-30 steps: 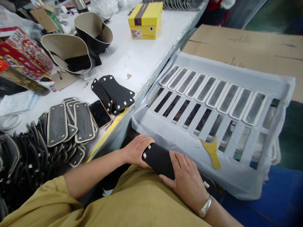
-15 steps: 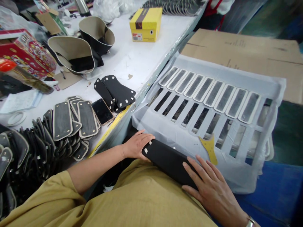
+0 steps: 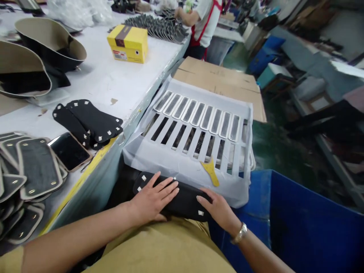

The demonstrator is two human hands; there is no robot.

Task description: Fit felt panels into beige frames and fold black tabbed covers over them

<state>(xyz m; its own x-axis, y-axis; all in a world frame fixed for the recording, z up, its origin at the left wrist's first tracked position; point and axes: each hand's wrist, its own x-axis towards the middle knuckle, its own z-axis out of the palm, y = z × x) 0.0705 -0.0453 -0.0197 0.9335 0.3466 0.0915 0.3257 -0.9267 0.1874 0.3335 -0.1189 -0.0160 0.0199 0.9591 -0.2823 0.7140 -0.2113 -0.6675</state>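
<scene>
A long black panel [image 3: 182, 199] with white tabs near its ends lies across the lap, against the yellow shirt. My left hand [image 3: 155, 195] rests flat on its top, fingers stretched out over the middle. At the panel's right end is my right hand [image 3: 220, 208], thumb and a finger over the edge; its other fingers are hidden. Just beyond the panel, a yellow Y-shaped piece [image 3: 210, 172] lies on the pale cloth of a slotted rack [image 3: 182, 163]. Grey oblong pieces with white rims [image 3: 207, 117] sit in a row on that rack.
To the left, a white table [image 3: 93, 83] carries black tabbed panels [image 3: 95, 119], a phone [image 3: 69, 151], grey rimmed pieces [image 3: 40, 167] and a yellow box [image 3: 129, 43]. Cardboard [image 3: 218, 79] lies behind the rack. A blue bin [image 3: 301, 223] stands right. A person [image 3: 204, 22] works farther back.
My left hand has moved from the panel's left end to flat on its middle. The panel has turned more level, and my right hand has moved to its right end. The view has swung right.
</scene>
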